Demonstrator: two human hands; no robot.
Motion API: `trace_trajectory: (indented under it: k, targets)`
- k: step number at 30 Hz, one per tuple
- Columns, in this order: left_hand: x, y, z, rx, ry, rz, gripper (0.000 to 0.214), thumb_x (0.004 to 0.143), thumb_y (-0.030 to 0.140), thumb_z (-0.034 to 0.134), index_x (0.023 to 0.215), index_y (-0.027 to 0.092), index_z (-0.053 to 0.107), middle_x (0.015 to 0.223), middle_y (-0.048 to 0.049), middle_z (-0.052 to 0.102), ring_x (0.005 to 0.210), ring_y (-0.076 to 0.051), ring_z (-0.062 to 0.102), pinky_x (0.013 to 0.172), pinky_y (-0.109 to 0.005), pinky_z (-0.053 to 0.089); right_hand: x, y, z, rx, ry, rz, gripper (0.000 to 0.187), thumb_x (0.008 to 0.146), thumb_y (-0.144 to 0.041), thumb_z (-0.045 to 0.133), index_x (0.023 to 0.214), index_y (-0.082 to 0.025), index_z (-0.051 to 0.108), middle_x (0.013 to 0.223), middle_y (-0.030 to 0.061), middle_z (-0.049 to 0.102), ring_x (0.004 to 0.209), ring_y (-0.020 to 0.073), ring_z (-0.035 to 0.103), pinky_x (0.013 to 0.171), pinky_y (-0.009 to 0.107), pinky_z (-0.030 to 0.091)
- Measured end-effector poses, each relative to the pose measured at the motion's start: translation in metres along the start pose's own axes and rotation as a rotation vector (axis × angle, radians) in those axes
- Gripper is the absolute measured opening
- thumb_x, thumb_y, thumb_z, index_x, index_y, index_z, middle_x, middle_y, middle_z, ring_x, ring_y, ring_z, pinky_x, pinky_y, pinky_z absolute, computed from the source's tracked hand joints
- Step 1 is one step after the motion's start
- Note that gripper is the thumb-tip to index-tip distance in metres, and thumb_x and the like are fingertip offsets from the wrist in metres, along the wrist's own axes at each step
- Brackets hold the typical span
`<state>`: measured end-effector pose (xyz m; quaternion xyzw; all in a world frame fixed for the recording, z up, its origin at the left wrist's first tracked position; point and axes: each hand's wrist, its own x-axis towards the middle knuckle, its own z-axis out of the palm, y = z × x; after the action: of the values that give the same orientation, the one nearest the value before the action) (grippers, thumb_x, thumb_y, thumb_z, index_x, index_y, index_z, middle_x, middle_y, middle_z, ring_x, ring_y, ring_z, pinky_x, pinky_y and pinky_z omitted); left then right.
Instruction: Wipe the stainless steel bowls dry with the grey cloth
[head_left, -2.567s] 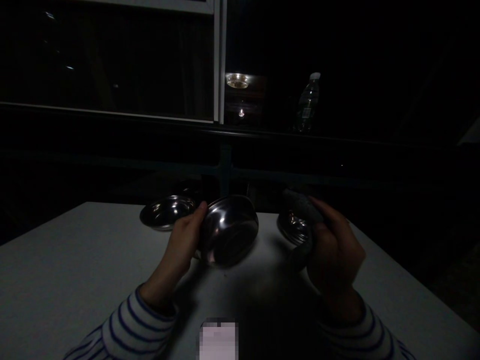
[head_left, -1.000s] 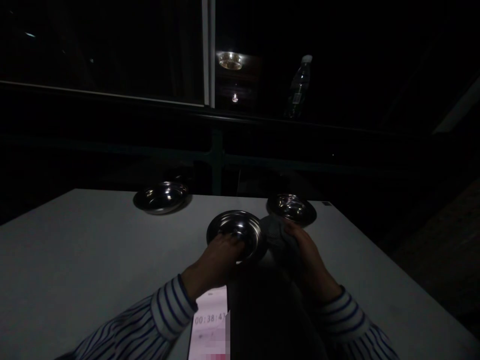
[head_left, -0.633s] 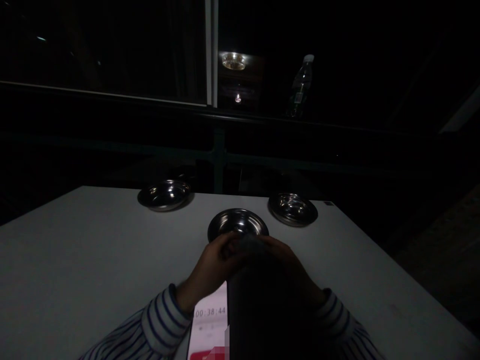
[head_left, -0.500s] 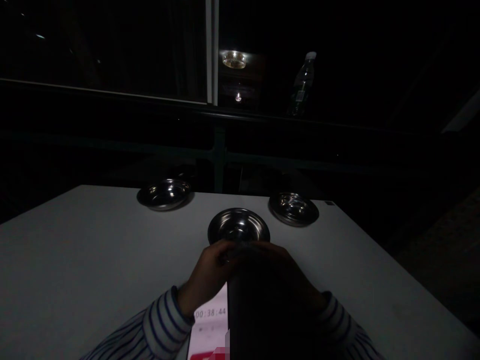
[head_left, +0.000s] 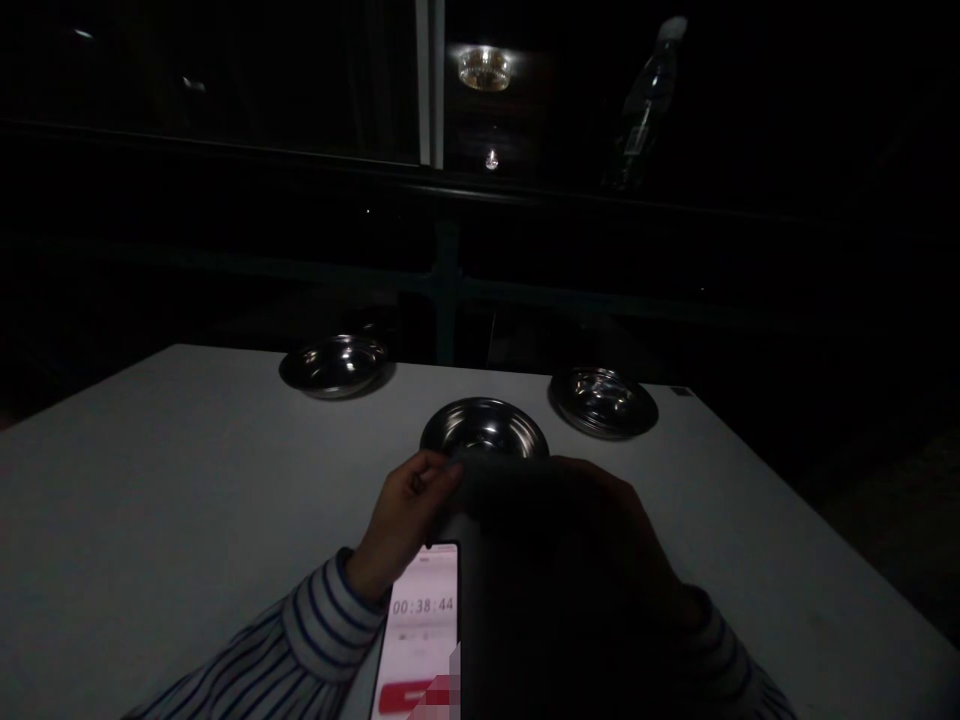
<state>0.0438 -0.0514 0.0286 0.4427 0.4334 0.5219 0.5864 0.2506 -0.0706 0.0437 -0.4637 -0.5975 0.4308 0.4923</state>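
A: Head view, very dark. What is the left hand (head_left: 405, 515) doing?
B: Thumb and fingers pinched together on the left edge of a grey cloth (head_left: 499, 480). Clamped, clear enough.
A: Right hand (head_left: 611, 515)?
B: In shadow at the cloth's right side. Can't tell whether it's closed on it.
A: Where's the cloth?
B: Just above the tabletop (head_left: 187, 480), mid-width, right in front of the middle bowl (head_left: 484, 428). From this angle it hides that bowl's near rim. Can't tell if it's touching the rim.
A: Other stuff?
B: Left bowl (head_left: 335, 365) and right bowl (head_left: 604, 400) are close to the far edge and well apart. All three bowls are upright. Phone (head_left: 416, 640) at the near edge, just beside the left wrist, timer on screen. Striped sleeve (head_left: 300, 640). Bottle (head_left: 645, 95) on the ledge behind the table.
A: Handling note?
B: My read is that the cloth is stretched between both hands. Keep the left pinch firm at the edge and the pull even on both sides, so it doesn't sag onto the phone. The steel bowl looks light and slick, and a snagged cloth could shove it toward the far edge.
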Motion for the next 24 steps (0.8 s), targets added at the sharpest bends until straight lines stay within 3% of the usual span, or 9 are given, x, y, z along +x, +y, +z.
trace_trajectory:
  k: [3,6,8,10,13,17,20,24]
  targets:
    - [-0.001,-0.003,-0.002,-0.058,-0.053,-0.018,0.022,0.070,0.031,0.066,0.081,0.016,0.055,0.062,0.0037,0.060,0.051,-0.007,0.054,0.049,-0.018,0.042,-0.001,-0.001,0.002,-0.014,0.008,0.013,0.023,0.084,-0.035,0.053,0.098,-0.020,0.064,0.093,0.0052,0.068,0.089,0.0191,0.063,0.076,0.032,0.052]
    - [-0.002,-0.006,-0.006,-0.055,-0.132,0.020,0.050,0.064,0.024,0.071,0.111,0.021,0.052,0.090,-0.0031,0.067,0.077,-0.016,0.063,0.064,-0.027,0.050,-0.002,-0.002,0.004,-0.039,-0.020,0.014,0.021,0.083,-0.036,0.054,0.093,-0.020,0.064,0.089,0.0045,0.068,0.084,0.0183,0.063,0.075,0.032,0.052]
    - [-0.001,-0.009,-0.008,0.031,-0.159,0.054,0.061,0.061,0.022,0.072,0.118,0.023,0.050,0.104,-0.0054,0.065,0.086,-0.020,0.063,0.066,-0.029,0.052,-0.002,-0.003,0.006,-0.038,-0.029,-0.004,0.020,0.082,-0.035,0.054,0.091,-0.020,0.064,0.089,0.0044,0.068,0.084,0.0185,0.063,0.075,0.032,0.052]
    - [0.000,-0.011,-0.009,0.130,-0.151,0.054,0.050,0.062,0.022,0.069,0.111,0.022,0.058,0.100,-0.0057,0.067,0.082,-0.020,0.064,0.062,-0.028,0.052,-0.002,-0.003,0.006,-0.045,-0.027,-0.022,0.020,0.082,-0.033,0.054,0.095,-0.021,0.064,0.094,0.0051,0.068,0.088,0.0192,0.063,0.077,0.033,0.051]
    - [0.002,-0.010,-0.008,0.192,-0.046,0.048,0.031,0.063,0.026,0.066,0.092,0.017,0.067,0.082,-0.0049,0.070,0.072,-0.019,0.064,0.060,-0.029,0.051,-0.003,0.000,0.004,-0.059,-0.071,-0.075,0.032,0.081,-0.030,0.056,0.112,-0.023,0.058,0.111,0.0064,0.063,0.101,0.0208,0.060,0.086,0.037,0.049]
    - [0.001,-0.005,-0.003,0.115,0.100,0.007,0.028,0.064,0.037,0.068,0.081,0.015,0.066,0.073,-0.0040,0.069,0.065,-0.017,0.063,0.056,-0.026,0.048,-0.005,0.006,0.001,-0.033,-0.178,-0.183,0.051,0.077,-0.028,0.063,0.125,-0.030,0.048,0.130,0.0042,0.051,0.120,0.0215,0.047,0.100,0.041,0.038]
    - [0.000,-0.004,-0.002,0.080,0.092,-0.047,0.030,0.064,0.042,0.069,0.076,0.015,0.064,0.065,-0.0009,0.067,0.056,-0.014,0.061,0.050,-0.023,0.045,-0.004,0.007,0.003,-0.012,-0.164,-0.146,0.039,0.077,-0.027,0.063,0.116,-0.028,0.057,0.120,0.0048,0.059,0.112,0.0213,0.054,0.096,0.041,0.042]
    - [-0.001,-0.005,-0.002,0.139,0.028,-0.076,0.033,0.064,0.047,0.067,0.073,0.016,0.063,0.059,0.0006,0.065,0.052,-0.013,0.059,0.047,-0.023,0.043,0.000,0.005,0.007,-0.008,-0.031,-0.035,0.021,0.082,-0.035,0.055,0.094,-0.020,0.065,0.095,0.0059,0.069,0.090,0.0203,0.063,0.081,0.036,0.050]
